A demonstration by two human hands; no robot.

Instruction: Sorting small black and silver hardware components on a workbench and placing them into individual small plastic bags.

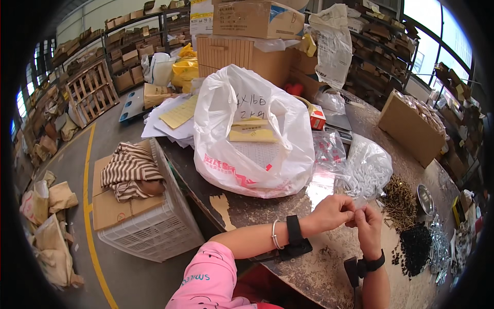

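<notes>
My left hand (pixel 332 212) and my right hand (pixel 368 226) meet over the worktable (pixel 309 262), fingertips pinched together. What lies between them is too small to make out. Just beyond the fingers is a clear plastic bag (pixel 368 165) full of white wall plugs. Flat clear bags (pixel 329 147) lie to its left. To the right of my hands are loose heaps: brass-coloured screws (pixel 400 198), small black pieces (pixel 416 248) and silvery metal parts (pixel 439 252).
A large white plastic bag (pixel 252 180) holding papers stands left of centre. A round metal bowl (pixel 425 200) sits beside the screws. At the left, a grey crate (pixel 154 234) carries cardboard and a striped cloth (pixel 131 172). Cardboard boxes (pixel 257 20) are stacked behind.
</notes>
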